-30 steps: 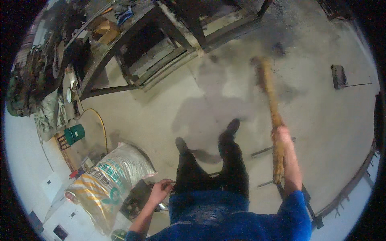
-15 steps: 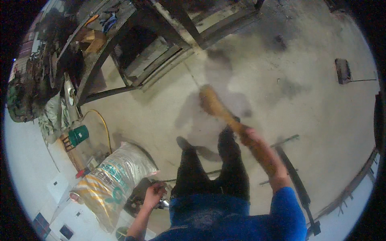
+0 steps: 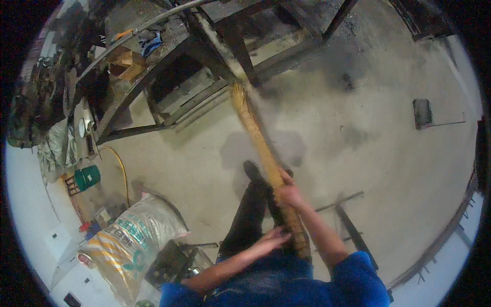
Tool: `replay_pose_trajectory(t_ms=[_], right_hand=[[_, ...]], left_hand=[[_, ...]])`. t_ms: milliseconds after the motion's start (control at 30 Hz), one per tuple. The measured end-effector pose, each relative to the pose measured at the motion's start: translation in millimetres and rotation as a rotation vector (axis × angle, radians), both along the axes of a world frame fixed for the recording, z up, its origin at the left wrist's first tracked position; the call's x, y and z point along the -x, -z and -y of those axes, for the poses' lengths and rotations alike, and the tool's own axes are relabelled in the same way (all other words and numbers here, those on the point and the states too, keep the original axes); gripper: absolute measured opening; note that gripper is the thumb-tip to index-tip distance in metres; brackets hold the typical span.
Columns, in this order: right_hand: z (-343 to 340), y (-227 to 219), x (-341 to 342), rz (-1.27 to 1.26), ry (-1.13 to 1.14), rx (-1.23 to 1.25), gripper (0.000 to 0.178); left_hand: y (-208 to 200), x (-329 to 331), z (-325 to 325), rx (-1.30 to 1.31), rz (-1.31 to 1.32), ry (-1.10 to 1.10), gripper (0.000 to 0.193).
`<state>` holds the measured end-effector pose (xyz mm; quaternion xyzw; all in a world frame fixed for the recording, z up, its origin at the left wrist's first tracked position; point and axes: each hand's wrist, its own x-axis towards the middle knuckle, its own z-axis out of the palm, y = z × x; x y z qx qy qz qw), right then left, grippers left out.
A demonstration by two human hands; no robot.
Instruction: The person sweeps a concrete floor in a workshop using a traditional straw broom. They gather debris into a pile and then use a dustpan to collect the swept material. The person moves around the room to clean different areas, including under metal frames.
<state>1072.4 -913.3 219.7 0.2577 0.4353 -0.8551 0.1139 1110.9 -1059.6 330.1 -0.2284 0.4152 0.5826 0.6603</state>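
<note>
A long straw broom (image 3: 260,140) slants across the middle, its bristle end beside the foot of a dark metal frame. My right hand (image 3: 287,193) is wrapped round its shaft, about two thirds of the way down toward me. The broom's near end, ringed with dark bands, lies close to my waist. My left hand (image 3: 271,240), somewhat blurred, has its fingers stretched toward this banded part, at its left side. Whether those fingers touch the handle I cannot tell.
The dark metal frame (image 3: 204,56) carries an open cardboard box (image 3: 125,64). On the left are a full woven sack (image 3: 138,238), a green container (image 3: 87,177) and a yellow hose (image 3: 123,166). A dustpan-like dark object (image 3: 422,113) with a thin rod lies right. A metal bar frame (image 3: 350,222) stands near my right arm.
My right hand has drawn back toward my body with the broom, whose bristle end now points further forward. My left hand has come from beside the sack to the broom's handle.
</note>
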Motion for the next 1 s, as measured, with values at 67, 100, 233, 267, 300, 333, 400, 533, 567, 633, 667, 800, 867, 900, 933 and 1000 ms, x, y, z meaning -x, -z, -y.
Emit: replay_pose_trajectory(t_ms=[67,100,233,267,300,333,400,533,567,633,667,800,867,900,933,1000], right_hand=[[7,-6,24,0.11,-0.075,0.022,0.071],[7,-8,34,0.163,-0.109,0.028,0.071],[5,19,22,0.138,0.163,0.457,0.072],[2,31,12,0.122,0.086,0.238,0.072],[2,31,19,0.098,0.002,0.03,0.073],[2,25,31,0.069,-0.082,-0.18,0.073],[2,11,47,0.077,-0.03,-0.007,0.074],[2,0,94,0.054,-0.167,-0.337,0.074],[-2,18,93,0.014,-0.225,-0.422,0.075],[-9,28,107,0.068,-0.253,-0.339,0.076],[-13,27,107,0.098,-0.241,-0.289,0.076],[-23,12,83,0.25,-0.196,-0.042,0.075],[-32,16,83,0.203,-0.205,-0.052,0.074],[-37,23,87,0.123,-0.214,-0.132,0.074],[-38,34,96,0.079,-0.204,-0.148,0.073],[-38,61,120,0.029,-0.161,-0.114,0.072]], left_hand=[[5,4,-10,0.035,0.1,-0.074,0.043],[8,13,-13,0.054,0.135,-0.1,0.042],[7,37,-18,0.023,0.291,-0.256,0.034],[6,39,-20,0.027,0.368,-0.307,0.033],[5,41,-21,0.074,0.268,-0.264,0.032],[10,46,-20,0.035,0.216,-0.224,0.031],[16,45,-16,-0.031,0.133,-0.149,0.031],[30,68,-24,0.071,0.036,-0.14,0.03],[38,73,-30,0.061,0.109,-0.197,0.034],[54,72,-37,0.103,0.022,-0.146,0.036],[60,69,-41,0.125,-0.022,-0.121,0.037],[52,37,-60,0.238,-0.209,0.098,0.034],[57,27,-66,0.201,-0.06,-0.113,0.03],[55,42,-70,0.213,-0.031,-0.113,0.027],[53,60,-75,0.224,-0.006,-0.113,0.025],[58,100,-86,0.272,-0.121,-0.154,0.018]])
